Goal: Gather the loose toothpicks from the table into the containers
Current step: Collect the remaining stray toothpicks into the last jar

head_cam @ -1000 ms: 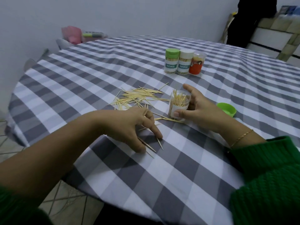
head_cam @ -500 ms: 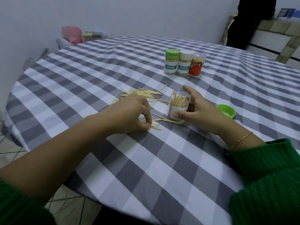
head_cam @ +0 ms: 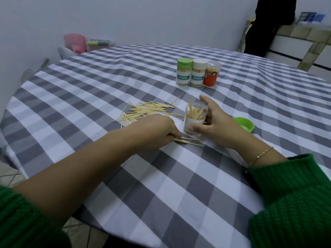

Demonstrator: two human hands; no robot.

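- Picks [head_cam: 148, 110]: thin pale wood slivers, pointed ends, fanned in a loose heap mid-table, just left of the jar.
- A few more picks [head_cam: 188, 141] lie on the cloth right at my left fingertips, near the jar's base.
- My left hand [head_cam: 161, 130]: fingers curled down, pinching that small bunch against the cloth.
- Jar [head_cam: 196, 119]: clear plastic, open top, white label, upright, part full w/ picks standing on end, some poking above the rim.
- My right hand [head_cam: 213, 125]: wrapped round the jar, thumb on the near side, index up behind the rim.
- Green lid [head_cam: 244, 124]: upside down on the cloth, just right of my right hand.
- Three closed tubs toward the far edge, side by side & touching: green cap [head_cam: 184, 72], white cap [head_cam: 198, 73], orange tub [head_cam: 213, 73]. All look full.
- Table [head_cam: 89, 90]: round, grey & white check cloth, a bit rumpled at the far side.
- Room: plain pale wall behind; pink bin [head_cam: 75, 42] past the far left edge; a person in dark clothes [head_cam: 268, 24] stands by a tiled counter [head_cam: 300, 43] at far right.
- Green knit sleeves on both my arms, thin gold chain [head_cam: 259, 156] on right wrist.
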